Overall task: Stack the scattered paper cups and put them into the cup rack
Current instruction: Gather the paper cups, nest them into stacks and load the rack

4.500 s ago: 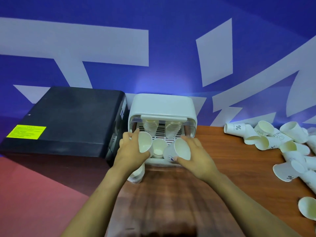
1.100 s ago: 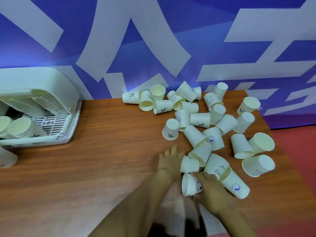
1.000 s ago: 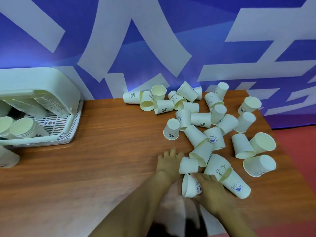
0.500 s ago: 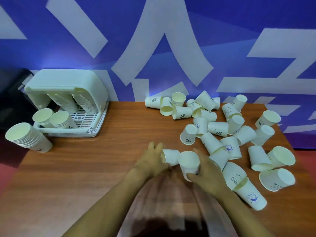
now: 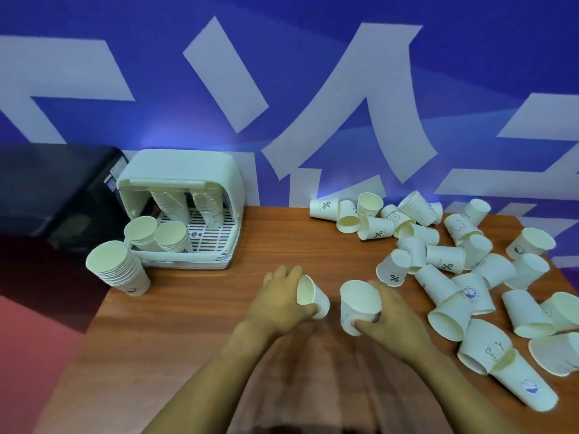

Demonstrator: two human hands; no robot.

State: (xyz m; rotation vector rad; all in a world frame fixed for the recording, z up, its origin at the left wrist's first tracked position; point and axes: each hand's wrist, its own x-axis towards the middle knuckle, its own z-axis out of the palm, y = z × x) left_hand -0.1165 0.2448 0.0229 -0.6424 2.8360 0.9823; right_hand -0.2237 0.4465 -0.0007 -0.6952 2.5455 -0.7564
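My left hand (image 5: 279, 303) grips a white paper cup (image 5: 313, 296) on its side, its mouth turned towards me. My right hand (image 5: 391, 321) holds a second paper cup (image 5: 358, 303) just to the right of the first; a small gap separates the two cups. Both hands hover over the middle of the wooden table (image 5: 203, 308). Several loose paper cups (image 5: 445, 261) lie scattered on the table's right half. The white cup rack (image 5: 180, 183) stands at the back left with several cup stacks (image 5: 170, 203) inside.
A tall stack of cups (image 5: 120, 270) stands on the table's left edge in front of the rack. A black box (image 5: 53, 186) sits left of the rack. The blue and white wall runs behind the table.
Each hand has taken a cup from the pile and drawn it left to the table's middle. The view has swung left, so the rack shows in full.
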